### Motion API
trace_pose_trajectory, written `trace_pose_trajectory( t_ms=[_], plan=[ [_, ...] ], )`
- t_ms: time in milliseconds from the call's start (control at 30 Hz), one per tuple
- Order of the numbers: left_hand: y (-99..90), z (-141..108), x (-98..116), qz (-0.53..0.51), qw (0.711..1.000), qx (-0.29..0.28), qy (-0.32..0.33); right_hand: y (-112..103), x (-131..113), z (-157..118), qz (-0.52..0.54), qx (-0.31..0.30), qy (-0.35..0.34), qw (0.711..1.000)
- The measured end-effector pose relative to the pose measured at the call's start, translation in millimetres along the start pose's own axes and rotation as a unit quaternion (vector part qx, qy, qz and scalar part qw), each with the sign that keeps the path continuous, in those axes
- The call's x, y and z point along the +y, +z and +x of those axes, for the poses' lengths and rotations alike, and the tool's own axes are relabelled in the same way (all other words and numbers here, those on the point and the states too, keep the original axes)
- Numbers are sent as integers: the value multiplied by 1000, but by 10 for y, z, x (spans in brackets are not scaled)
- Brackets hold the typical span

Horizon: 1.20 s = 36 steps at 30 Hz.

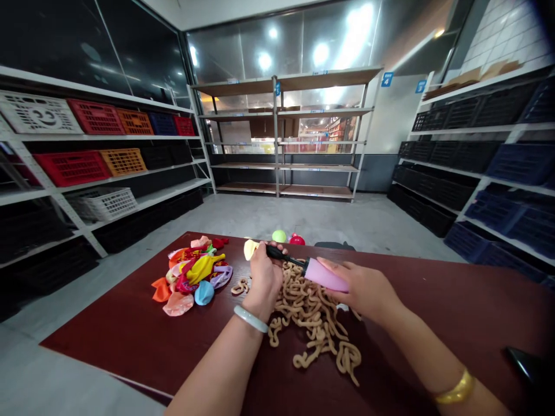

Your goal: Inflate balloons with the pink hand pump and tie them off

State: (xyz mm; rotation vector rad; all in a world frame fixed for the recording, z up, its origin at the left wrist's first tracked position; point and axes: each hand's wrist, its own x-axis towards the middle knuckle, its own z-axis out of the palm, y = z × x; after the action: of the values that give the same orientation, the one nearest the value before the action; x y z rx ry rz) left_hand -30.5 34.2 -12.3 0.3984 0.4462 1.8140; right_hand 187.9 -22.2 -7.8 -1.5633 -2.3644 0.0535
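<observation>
A pink and black balloon hand pump (326, 275) lies across between my two hands, above the table. My left hand (265, 274) is closed around its black end, and a pale yellow balloon (250, 249) sticks out beyond the thumb. Whether that balloon is fitted over the tip is hidden by my fingers. My right hand (368, 288) grips the pink barrel from the right. Under the pump spreads a heap of tan, curled, worm-like pieces (310, 306). To the left lies a pile of limp coloured balloons (199, 271).
The dark red table (130, 329) fills the foreground. Green (279, 236) and red (297, 239) round objects show past its far edge. A black object (524, 364) sits at the right. Shelves with crates (73, 166) stand left and right, and a metal rack (276, 138) stands behind.
</observation>
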Motion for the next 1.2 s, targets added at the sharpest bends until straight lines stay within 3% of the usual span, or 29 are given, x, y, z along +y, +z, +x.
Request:
trace_pose_trajectory(
  t_ms=[167,300,567,800,933,1067,1200],
  plan=[
    [-72,205,295,-13,999,29,43,-67,179,-35,-32,5,-5,999],
    [-90,285,459,-16,997,18,76,-123,273,-64,-27,-9,-16,999],
    [-7,86,206,-1,998,-47,49,-168,303,-116,85,-27,-43,995],
    [148,-260,-63,72,995,-63,-7,-103,-15,-102,216,-47,-40,974],
    [174,-354,-154,82,993,-83,-12,-90,-174,-126,221,-36,-27,974],
    [176,-320,-120,63,993,-100,6,-50,-238,-121,201,-30,-37,978],
    [130,-115,102,63,995,-58,41,-70,-166,-106,185,-54,-41,980]
  ],
)
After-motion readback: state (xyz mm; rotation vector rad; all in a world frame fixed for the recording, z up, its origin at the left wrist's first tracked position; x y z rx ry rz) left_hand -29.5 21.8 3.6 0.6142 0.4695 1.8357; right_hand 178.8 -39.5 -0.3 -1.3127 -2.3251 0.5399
